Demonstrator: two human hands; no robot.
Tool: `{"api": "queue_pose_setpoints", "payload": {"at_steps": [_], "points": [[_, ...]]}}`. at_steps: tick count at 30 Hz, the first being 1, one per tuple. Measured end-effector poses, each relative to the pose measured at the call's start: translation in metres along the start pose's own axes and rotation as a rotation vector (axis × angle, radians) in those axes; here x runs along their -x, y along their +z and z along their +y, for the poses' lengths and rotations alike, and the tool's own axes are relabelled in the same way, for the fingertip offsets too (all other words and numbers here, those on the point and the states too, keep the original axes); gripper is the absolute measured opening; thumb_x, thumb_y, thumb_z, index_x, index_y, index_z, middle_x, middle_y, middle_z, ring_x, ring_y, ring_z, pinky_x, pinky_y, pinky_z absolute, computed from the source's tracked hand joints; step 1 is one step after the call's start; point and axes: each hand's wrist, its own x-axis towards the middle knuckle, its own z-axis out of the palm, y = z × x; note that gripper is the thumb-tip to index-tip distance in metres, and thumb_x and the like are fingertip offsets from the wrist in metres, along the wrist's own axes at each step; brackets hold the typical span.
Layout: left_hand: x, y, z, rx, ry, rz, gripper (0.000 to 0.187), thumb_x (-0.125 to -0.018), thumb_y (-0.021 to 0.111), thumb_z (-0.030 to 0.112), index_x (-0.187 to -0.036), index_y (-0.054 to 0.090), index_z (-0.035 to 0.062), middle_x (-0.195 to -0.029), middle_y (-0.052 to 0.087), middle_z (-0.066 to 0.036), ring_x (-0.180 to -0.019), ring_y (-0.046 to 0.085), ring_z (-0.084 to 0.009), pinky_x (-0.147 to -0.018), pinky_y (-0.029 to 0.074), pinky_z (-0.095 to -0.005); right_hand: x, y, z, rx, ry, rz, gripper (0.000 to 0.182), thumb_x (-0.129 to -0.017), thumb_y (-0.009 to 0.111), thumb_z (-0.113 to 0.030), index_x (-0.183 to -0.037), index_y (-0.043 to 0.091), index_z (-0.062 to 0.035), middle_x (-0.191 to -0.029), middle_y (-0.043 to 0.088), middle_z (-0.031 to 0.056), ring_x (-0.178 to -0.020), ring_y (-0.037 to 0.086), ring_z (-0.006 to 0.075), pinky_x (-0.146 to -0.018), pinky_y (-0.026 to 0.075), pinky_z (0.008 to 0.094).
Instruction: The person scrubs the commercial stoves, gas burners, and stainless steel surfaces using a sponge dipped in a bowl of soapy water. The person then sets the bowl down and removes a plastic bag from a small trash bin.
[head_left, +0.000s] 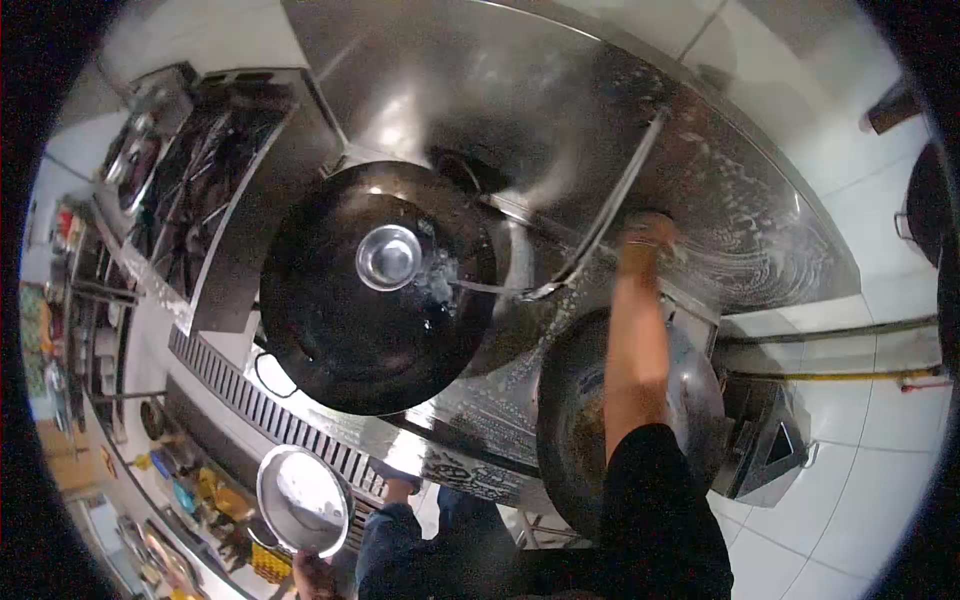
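Note:
My right hand [650, 235] is pressed against the soapy steel back panel [740, 230]; it is blurred, and whatever lies under it cannot be made out. My left hand [314, 575], low in the view, has its fingers wrapped at the rim of a metal pot [303, 498] with pale, bright contents. A large dark wok [350, 340] sits on the steel range, with a small metal bowl [389, 258] in it. Water runs into this wok from a long faucet [605, 215]. Under my right forearm is a second wok [570, 430].
A slotted drain channel [270, 410] runs along the range's front edge. At the left stands another stove section [205, 190]. Shelves with bottles and containers [205, 495] are at the lower left. A yellow hose [830, 376] crosses the tiled wall at the right.

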Motion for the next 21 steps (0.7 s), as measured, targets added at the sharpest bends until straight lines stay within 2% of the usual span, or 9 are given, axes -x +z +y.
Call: {"api": "queue_pose_setpoints", "payload": {"at_steps": [5, 6, 9, 11, 12, 14, 15, 17, 21], "points": [[0.0, -0.015, -0.01, -0.106, -0.013, -0.082, 0.03, -0.093, 0.044, 0.028, -0.107, 0.058, 0.0047, -0.105, 0.062, -0.007, -0.099, 0.056, -0.0216, -0.09, 0.044, -0.0364, 0.1, -0.015, -0.133, -0.231, 0.508, -0.381, 0.056, -0.094, 0.045, -0.028, -0.136, 0.033, 0.0073, -0.134, 0.036, 0.0296, -0.125, 0.034, 0.0448, -0.102, 0.031, 0.0511], [-0.002, -0.026, -0.011, -0.097, -0.016, -0.073, 0.03, -0.093, 0.044, 0.028, -0.107, 0.058, 0.0047, -0.105, 0.062, -0.007, -0.099, 0.056, -0.0216, -0.09, 0.044, -0.0364, 0.125, -0.082, -0.136, -0.631, 0.241, -0.164, 0.059, -0.094, 0.044, -0.031, -0.136, 0.031, 0.0083, -0.139, 0.028, 0.0294, -0.129, 0.025, 0.0472, -0.103, 0.026, 0.0556], [-0.001, -0.082, -0.031, -0.052, -0.008, -0.078, 0.032, -0.092, 0.046, 0.029, -0.11, 0.056, 0.0044, -0.108, 0.061, -0.009, -0.101, 0.056, -0.023, -0.09, 0.044, -0.0371, 0.116, -0.053, -0.13, -0.595, -0.394, 0.427, 0.063, -0.095, 0.039, -0.037, -0.142, 0.024, 0.0032, -0.148, 0.007, 0.0264, -0.135, 0.004, 0.0492, -0.103, 0.014, 0.0661], [0.037, 0.022, -0.012, -0.174, 0.075, 0.101, 0.036, -0.091, 0.047, 0.03, -0.115, 0.054, 0.0054, -0.114, 0.058, -0.011, -0.106, 0.054, -0.0239, -0.094, 0.041, -0.0379, 0.106, -0.067, -0.142, -0.332, -0.725, 0.441, 0.063, -0.095, 0.039, -0.04, -0.147, 0.016, -0.0106, -0.151, 0.01, 0.0196, -0.138, 0.009, 0.0422, -0.102, 0.014, 0.0685], [0.044, 0.036, -0.01, -0.075, 0.062, 0.07, 0.037, -0.091, 0.048, 0.031, -0.118, 0.053, 0.0062, -0.116, 0.057, -0.01, -0.108, 0.053, -0.0238, -0.096, 0.04, -0.0386, 0.106, -0.076, -0.145, -0.336, -0.739, 0.429, 0.063, -0.095, 0.039, -0.04, -0.147, 0.016, -0.0106, -0.151, 0.01, 0.0196, -0.138, 0.009, 0.0422, -0.102, 0.014, 0.0685], [0.046, 0.045, -0.009, 0.029, 0.078, -0.082, 0.037, -0.09, 0.05, 0.028, -0.121, 0.051, 0.008, -0.119, 0.056, -0.008, -0.111, 0.051, -0.0235, -0.1, 0.035, -0.0396, 0.107, -0.089, -0.149, -0.341, -1.252, 0.211, 0.058, -0.089, 0.052, -0.024, -0.142, 0.029, -0.0215, -0.145, 0.033, 0.01, -0.131, 0.034, 0.0344, -0.104, 0.028, 0.0562], [0.046, 0.054, -0.004, 0.03, 0.072, -0.071, 0.037, -0.09, 0.05, 0.028, -0.121, 0.051, 0.008, -0.119, 0.056, -0.008, -0.111, 0.051, -0.0235, -0.1, 0.035, -0.0396, 0.11, -0.085, -0.143, -0.302, -1.456, 0.102, 0.057, -0.09, 0.051, -0.026, -0.142, 0.03, -0.0222, -0.146, 0.032, 0.0095, -0.131, 0.034, 0.0336, -0.104, 0.029, 0.0554], [0.045, 0.074, 0.0, 0.136, 0.024, 0.192, 0.03, -0.08, 0.054, 0.015, -0.108, 0.054, 0.0039, -0.113, 0.058, -0.01, -0.106, 0.055, -0.0266, -0.093, 0.044, -0.0444, 0.117, -0.055, -0.102, -0.092, -1.677, -0.117, 0.055, -0.091, 0.049, -0.028, -0.142, 0.031, -0.0237, -0.147, 0.03, 0.0084, -0.131, 0.033, 0.0321, -0.104, 0.03, 0.0537], [0.044, 0.008, -0.02, 0.249, -0.088, 0.057, 0.031, -0.09, 0.048, 0.019, -0.117, 0.053, 0.0055, -0.117, 0.057, -0.009, -0.111, 0.051, -0.023, -0.097, 0.04, -0.0401, 0.084, -0.044, -0.047, 0.401, -1.674, -0.363, 0.051, -0.093, 0.046, -0.034, -0.142, 0.033, -0.0266, -0.149, 0.026, 0.0064, -0.132, 0.033, 0.029, -0.103, 0.034, 0.0503]]}}
